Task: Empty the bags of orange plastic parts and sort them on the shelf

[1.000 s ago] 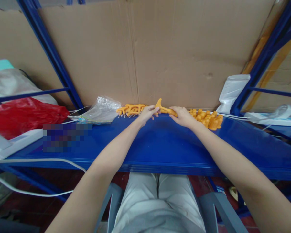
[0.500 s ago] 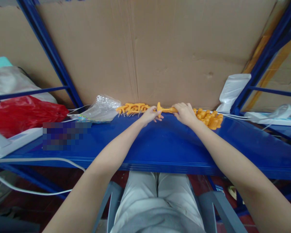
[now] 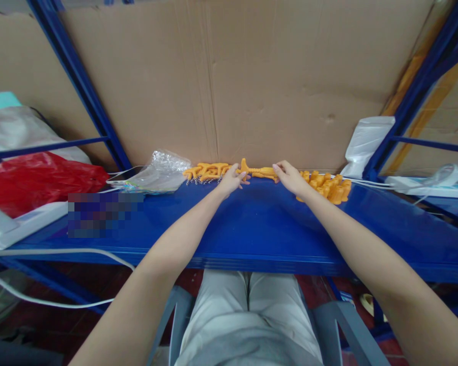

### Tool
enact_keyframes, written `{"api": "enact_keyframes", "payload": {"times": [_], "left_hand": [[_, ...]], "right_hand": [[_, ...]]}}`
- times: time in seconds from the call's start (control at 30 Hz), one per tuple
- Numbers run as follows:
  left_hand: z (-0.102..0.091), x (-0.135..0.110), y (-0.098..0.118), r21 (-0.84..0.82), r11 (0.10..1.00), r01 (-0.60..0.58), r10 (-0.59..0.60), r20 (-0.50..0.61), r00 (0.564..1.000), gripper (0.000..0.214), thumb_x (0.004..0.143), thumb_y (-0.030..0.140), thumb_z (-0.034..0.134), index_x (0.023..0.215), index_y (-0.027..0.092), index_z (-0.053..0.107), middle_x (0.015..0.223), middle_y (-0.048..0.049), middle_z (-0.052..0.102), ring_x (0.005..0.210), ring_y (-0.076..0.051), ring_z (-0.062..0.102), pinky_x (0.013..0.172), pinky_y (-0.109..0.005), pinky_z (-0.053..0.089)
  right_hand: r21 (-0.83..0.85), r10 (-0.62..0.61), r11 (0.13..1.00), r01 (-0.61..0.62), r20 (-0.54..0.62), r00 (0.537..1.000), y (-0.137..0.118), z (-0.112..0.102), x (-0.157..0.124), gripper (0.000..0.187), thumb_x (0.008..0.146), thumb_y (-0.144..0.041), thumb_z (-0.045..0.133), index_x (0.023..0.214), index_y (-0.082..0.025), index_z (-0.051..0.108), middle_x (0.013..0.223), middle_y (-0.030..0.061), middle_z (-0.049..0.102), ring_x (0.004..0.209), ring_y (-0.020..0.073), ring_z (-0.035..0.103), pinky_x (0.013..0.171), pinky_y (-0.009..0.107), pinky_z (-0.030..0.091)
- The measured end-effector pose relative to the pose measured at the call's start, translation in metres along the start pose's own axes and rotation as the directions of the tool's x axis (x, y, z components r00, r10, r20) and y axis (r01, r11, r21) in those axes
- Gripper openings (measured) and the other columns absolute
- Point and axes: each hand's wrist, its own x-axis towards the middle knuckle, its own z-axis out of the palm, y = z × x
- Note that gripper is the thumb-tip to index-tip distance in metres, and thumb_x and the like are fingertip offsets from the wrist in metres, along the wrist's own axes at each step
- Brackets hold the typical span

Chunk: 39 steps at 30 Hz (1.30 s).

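My left hand (image 3: 232, 181) is closed around the left part of a long orange plastic piece (image 3: 262, 172), whose crosswise end rises beside my fingers. At the other end of the piece, my right hand (image 3: 288, 178) has its thumb and fingers closed on it. Left of my left hand lies a row of branching orange pieces (image 3: 206, 170) with small metal chains hanging from them. Just right of my right hand, several short orange tube-like parts (image 3: 330, 188) stand in a cluster. My fingers hide some of the held piece.
All this is on a blue metal table (image 3: 252, 229) against a cardboard wall (image 3: 270, 81). Clear plastic bags (image 3: 160, 173) and a red bag (image 3: 46, 178) lie to the left. A white packet (image 3: 368, 142) leans at the right by a blue post (image 3: 408, 96).
The orange piece and my left hand have shifted slightly left. My right hand has turned, with more of the piece's right end showing.
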Motion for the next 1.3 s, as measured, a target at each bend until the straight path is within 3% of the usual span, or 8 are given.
{"api": "enact_keyframes", "payload": {"times": [0.13,0.33,0.63,0.8,0.93,1.1,1.2,1.3], "left_hand": [[-0.001,-0.001,0.003,0.016,1.0,-0.015,0.016,-0.033,0.999,0.017,0.097,0.019,0.06,0.109,0.019,0.048,0.086,-0.0052,0.077,0.066,-0.013,0.072,0.054,-0.017,0.042],[0.0,-0.004,0.007,0.039,0.999,-0.022,0.023,-0.039,0.999,0.012,0.097,0.017,0.057,0.107,0.019,0.049,0.089,-0.0049,0.076,0.067,-0.012,0.072,0.055,-0.018,0.043],[0.002,-0.002,0.005,0.079,0.996,-0.037,0.038,-0.007,0.999,0.019,0.1,0.02,0.053,0.117,0.018,0.047,0.094,-0.0088,0.077,0.054,-0.01,0.068,0.047,-0.016,0.037],[0.004,-0.004,0.01,0.079,0.996,-0.047,0.048,-0.004,0.999,0.018,0.101,0.019,0.05,0.118,0.018,0.046,0.084,-0.0052,0.076,0.047,-0.009,0.064,0.045,-0.018,0.034],[0.005,-0.006,0.013,0.077,0.995,-0.058,0.057,0.015,0.998,0.011,0.102,0.019,0.049,0.113,0.018,0.047,0.071,0.0013,0.071,0.038,-0.007,0.056,0.043,-0.017,0.029],[0.003,-0.006,0.01,0.068,0.995,-0.077,0.076,0.008,0.997,0.003,0.102,0.019,0.049,0.104,0.019,0.046,0.067,0.0034,0.067,0.04,-0.007,0.057,0.042,-0.016,0.029],[0.003,-0.004,0.005,0.072,0.988,-0.14,0.139,0.015,0.99,0.008,0.099,0.02,0.056,0.1,0.02,0.048,0.072,0.0026,0.068,0.048,-0.007,0.061,0.043,-0.014,0.033],[0.005,-0.005,0.004,0.171,0.947,-0.27,0.273,0.006,0.962,0.009,0.096,0.016,0.056,0.104,0.02,0.053,0.078,0.001,0.068,0.057,-0.009,0.063,0.051,-0.017,0.044]], "right_hand": [[0.131,-0.049,0.99,0.048,0.008,0.999,0.006,0.002,0.004,0.029,0.098,-0.05,0.045,0.103,-0.023,0.056,0.086,0.0034,0.065,0.074,0.0188,0.063,0.074,0.033,0.052],[-0.01,-0.243,0.97,0.243,-0.091,0.966,0.009,-0.002,0.002,0.027,0.093,-0.041,0.053,0.111,-0.021,0.058,0.101,0.0081,0.067,0.089,0.022,0.061,0.084,0.037,0.05],[-0.249,-0.362,0.91,0.331,-0.091,0.928,0.008,-0.008,0.003,0.026,0.092,-0.032,0.047,0.11,-0.019,0.06,0.106,0.0137,0.066,0.091,0.0257,0.059,0.085,0.04,0.047],[-0.312,-0.391,0.886,0.342,-0.109,0.914,0.0,-0.011,-0.001,0.026,0.093,-0.028,0.044,0.112,-0.019,0.059,0.106,0.0147,0.066,0.098,0.0279,0.059,0.09,0.041,0.046],[-0.282,-0.355,0.908,0.311,-0.123,0.927,0.001,-0.01,-0.001,0.026,0.092,-0.026,0.045,0.113,-0.02,0.059,0.107,0.0146,0.066,0.099,0.0282,0.06,0.09,0.042,0.046],[-0.075,-0.202,0.978,0.195,-0.101,0.974,0.006,-0.005,0.004,0.027,0.09,-0.036,0.057,0.111,-0.019,0.06,0.105,0.0117,0.068,0.09,0.0238,0.063,0.084,0.04,0.052],[0.158,-0.012,0.987,0.005,0.047,0.999,0.006,-0.006,0.004,0.024,0.091,-0.044,0.059,0.103,-0.023,0.061,0.1,0.0088,0.071,0.086,0.0214,0.067,0.075,0.035,0.056],[0.34,0.087,0.923,-0.181,0.273,0.958,0.003,-0.013,-0.001,0.021,0.094,-0.045,0.057,0.095,-0.024,0.061,0.096,0.0091,0.073,0.086,0.0204,0.07,0.074,0.034,0.058]]}}
